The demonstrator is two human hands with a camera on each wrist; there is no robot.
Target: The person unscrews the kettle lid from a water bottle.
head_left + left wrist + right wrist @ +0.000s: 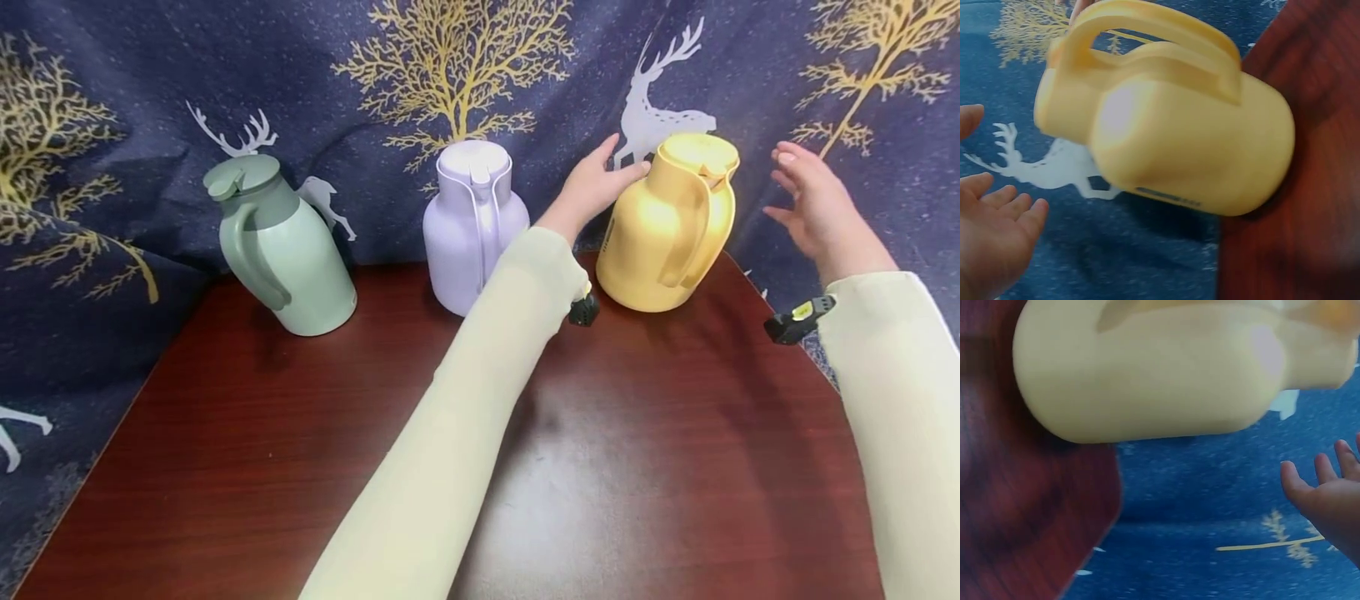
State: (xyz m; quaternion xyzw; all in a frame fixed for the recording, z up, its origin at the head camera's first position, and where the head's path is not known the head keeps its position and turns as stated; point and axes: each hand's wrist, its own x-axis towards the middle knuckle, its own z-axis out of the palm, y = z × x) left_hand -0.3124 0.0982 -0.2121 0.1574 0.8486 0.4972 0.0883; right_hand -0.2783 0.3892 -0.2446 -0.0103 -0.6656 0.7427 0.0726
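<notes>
A yellow jug [652, 242] stands upright at the table's back right, its lid on top and its handle facing front right. My left hand [597, 185] is just left of the jug's neck, fingers spread; the left wrist view shows a gap between the hand [1000, 240] and the jug [1179, 144]. To the right of the jug, my right hand [819, 204] is raised with relaxed fingers, apart from it. In the right wrist view that hand [1332, 494] holds nothing beside the jug [1147, 381].
A lilac jug [450, 242] stands at the back middle and a green jug [307, 267] at the back left of the dark red table [247, 483]. Behind them hangs a blue cloth [300, 50] with gold trees and white deer.
</notes>
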